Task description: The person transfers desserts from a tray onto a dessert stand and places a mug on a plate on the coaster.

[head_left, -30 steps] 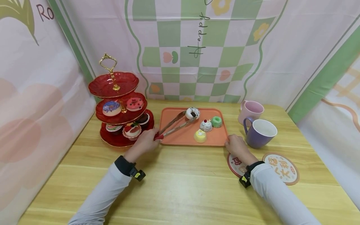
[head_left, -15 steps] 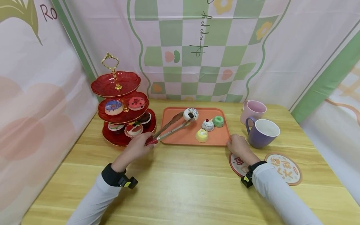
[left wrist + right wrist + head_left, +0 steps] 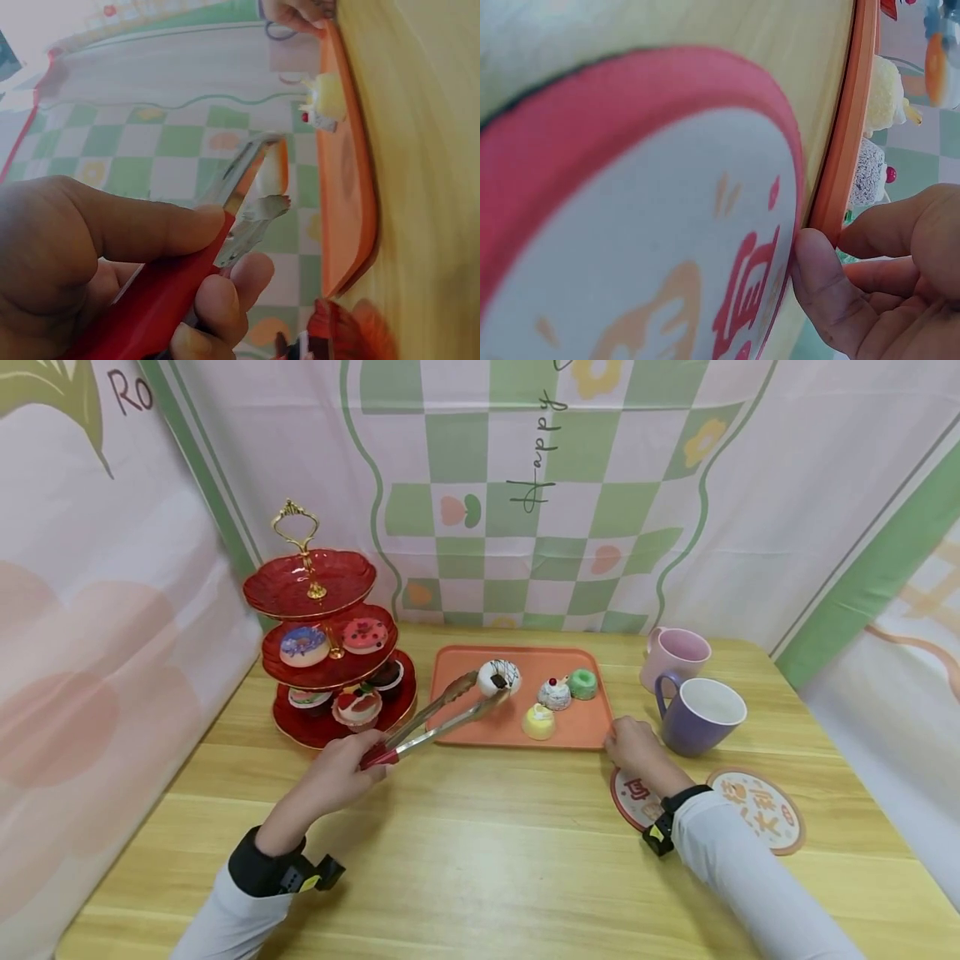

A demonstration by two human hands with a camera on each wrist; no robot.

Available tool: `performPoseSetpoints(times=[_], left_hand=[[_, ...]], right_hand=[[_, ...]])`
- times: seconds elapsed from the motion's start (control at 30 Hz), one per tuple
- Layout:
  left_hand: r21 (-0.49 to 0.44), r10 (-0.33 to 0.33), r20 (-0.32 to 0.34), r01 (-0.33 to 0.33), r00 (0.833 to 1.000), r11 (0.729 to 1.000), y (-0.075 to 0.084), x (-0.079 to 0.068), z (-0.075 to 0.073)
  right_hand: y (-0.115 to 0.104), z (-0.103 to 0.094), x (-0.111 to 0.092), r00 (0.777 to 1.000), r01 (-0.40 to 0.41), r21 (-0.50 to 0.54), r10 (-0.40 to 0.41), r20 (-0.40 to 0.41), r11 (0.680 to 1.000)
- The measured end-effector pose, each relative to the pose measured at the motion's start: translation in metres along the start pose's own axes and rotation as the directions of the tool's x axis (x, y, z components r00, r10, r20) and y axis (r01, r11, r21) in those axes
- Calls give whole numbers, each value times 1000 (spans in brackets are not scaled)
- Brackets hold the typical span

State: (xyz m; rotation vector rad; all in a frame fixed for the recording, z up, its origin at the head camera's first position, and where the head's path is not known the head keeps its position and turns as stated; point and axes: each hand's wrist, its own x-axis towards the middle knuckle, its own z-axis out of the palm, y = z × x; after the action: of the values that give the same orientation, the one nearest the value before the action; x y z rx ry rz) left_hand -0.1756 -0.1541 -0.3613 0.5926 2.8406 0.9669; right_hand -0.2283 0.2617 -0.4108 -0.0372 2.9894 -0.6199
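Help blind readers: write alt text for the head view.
A person's left grip holds tongs pinching a white doughnut over an orange tray of cakes; the right grip holds its corner. Red cake stand left, two mugs right.

The tongs (image 3: pixel 441 726) look shiny metal (their grips (image 3: pixel 161 296) smooth plastic), the tray (image 3: pixel 579 725) matt plastic, the tiered stand (image 3: pixel 341 578) glossy.

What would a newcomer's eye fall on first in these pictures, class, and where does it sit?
Probably the shiny red three-tiered stand, bearing cakes at the left of the table. Next, perhaps, the tongs in the left hand, holding a white doughnut over the orange tray in the middle.
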Motion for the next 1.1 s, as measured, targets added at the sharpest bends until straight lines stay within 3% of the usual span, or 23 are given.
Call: performPoseSetpoints(times=[0.43,0.87,1.1], left_hand=[[-18,-5,-37,4,999,1000,-1,-32,-32],[-1,-67,-83,67,994,998,-3,-62,-50],[45,-84,-140,91,987,995,-4,-78,-64]], right_hand=[[2,-1,1,999,-38,9,37,39,999],[0,0,1,999,-29,7,29,28,1000],[-1,-1,2,999,-33,7,33,18,999]])
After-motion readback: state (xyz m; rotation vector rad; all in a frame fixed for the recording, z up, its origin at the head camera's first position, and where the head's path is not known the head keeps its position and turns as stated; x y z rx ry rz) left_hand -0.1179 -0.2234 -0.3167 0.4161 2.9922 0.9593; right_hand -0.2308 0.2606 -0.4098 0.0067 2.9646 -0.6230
